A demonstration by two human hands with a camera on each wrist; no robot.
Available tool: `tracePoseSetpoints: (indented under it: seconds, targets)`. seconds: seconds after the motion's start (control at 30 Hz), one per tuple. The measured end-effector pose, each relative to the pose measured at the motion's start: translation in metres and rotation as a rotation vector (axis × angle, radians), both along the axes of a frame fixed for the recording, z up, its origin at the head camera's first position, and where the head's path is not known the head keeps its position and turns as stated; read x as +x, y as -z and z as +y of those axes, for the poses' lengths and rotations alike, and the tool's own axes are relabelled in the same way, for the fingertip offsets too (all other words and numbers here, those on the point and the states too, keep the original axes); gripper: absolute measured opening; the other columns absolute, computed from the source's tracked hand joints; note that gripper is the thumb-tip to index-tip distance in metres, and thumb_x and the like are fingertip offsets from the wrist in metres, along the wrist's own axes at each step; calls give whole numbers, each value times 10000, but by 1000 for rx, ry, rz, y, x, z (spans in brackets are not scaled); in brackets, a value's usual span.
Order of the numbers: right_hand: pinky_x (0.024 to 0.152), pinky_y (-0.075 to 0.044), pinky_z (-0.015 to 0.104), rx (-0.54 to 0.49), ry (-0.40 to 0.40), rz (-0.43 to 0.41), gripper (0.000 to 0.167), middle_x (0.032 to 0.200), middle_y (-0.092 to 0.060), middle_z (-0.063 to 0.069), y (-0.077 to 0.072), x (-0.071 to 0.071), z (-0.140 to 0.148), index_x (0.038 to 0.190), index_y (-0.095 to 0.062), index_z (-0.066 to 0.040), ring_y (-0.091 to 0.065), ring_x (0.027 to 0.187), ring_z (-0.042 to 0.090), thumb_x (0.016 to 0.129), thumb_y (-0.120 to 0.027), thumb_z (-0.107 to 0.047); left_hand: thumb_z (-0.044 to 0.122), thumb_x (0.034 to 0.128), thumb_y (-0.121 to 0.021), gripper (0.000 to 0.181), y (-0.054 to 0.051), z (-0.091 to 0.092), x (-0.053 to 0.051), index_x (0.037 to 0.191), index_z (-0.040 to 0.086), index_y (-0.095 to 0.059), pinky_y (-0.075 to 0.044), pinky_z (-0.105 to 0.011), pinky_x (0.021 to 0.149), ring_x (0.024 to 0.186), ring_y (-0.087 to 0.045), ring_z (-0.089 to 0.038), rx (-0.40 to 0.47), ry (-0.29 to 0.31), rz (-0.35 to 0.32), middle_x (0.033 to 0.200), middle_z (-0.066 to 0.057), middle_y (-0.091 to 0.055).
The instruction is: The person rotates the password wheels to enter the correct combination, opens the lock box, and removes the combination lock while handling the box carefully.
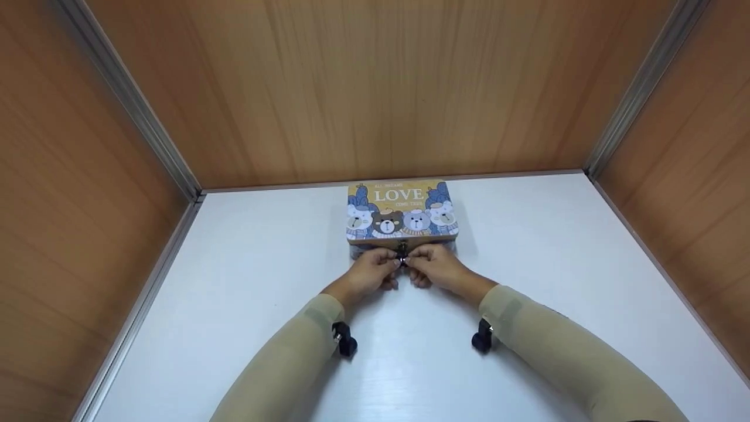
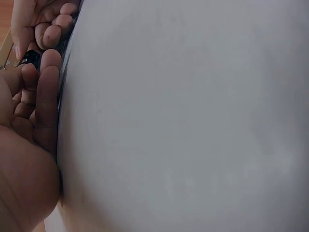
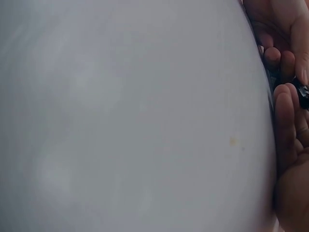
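A rectangular tin box (image 1: pixel 400 211) with a yellow lid, cartoon bears and the word LOVE lies near the back of the table. At the middle of its front side hangs a small black padlock (image 1: pixel 402 258) by the clasp. From the left, my left hand (image 1: pixel 373 271) pinches the padlock between thumb and fingers. My right hand (image 1: pixel 436 266) pinches it from the other side. Both wrist views show the black padlock (image 2: pixel 32 58) between the fingertips of the two hands. Fingers cover much of it, so its face and shackle cannot be made out.
The white table (image 1: pixel 281 264) stretches out around the box. A wooden back panel (image 1: pixel 387 88) rises just behind it, with wooden side panels (image 1: pixel 76 205) left and right. Small black devices (image 1: pixel 345 341) are strapped at both sleeved wrists.
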State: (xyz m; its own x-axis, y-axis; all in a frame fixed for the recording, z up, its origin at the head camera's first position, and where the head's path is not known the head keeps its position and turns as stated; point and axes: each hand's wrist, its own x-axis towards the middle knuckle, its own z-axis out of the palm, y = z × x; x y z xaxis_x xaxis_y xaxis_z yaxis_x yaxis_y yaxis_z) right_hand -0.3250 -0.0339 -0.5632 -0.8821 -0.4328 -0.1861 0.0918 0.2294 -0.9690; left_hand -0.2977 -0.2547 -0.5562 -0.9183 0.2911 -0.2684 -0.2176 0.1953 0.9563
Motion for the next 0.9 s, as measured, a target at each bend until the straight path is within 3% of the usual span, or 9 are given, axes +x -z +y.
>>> tracePoseSetpoints:
  seconds: [0.23, 0.67, 0.9]
  targets:
    - [560, -622, 239, -46, 21, -15, 139, 764, -758, 34, 1, 1, 1, 1151, -729, 56, -709, 604, 105, 1081, -720, -63, 116, 1185, -573, 170, 2, 0, 0, 1264, 17, -686, -649, -279, 730, 796, -745, -156, -3, 1, -7, 948, -37, -700]
    - [549, -609, 230, 60, -24, 30, 253, 716, -729, 13, 2, -2, -1, 1058, -778, 53, -697, 592, 92, 1133, -668, -162, 96, 1174, -588, 208, 4, 1, 0, 1302, -26, -696, -612, -249, 671, 730, -721, -129, 9, 8, 37, 892, -29, -728]
    - [556, -625, 248, -4, -3, -16, 238, 740, -742, 40, 0, 0, 1, 1132, -756, 77, -709, 594, 110, 1125, -680, -149, 92, 1174, -584, 214, 1, 1, 1, 1306, -41, -688, -613, -254, 673, 732, -725, -132, 24, 7, 30, 910, -38, -741]
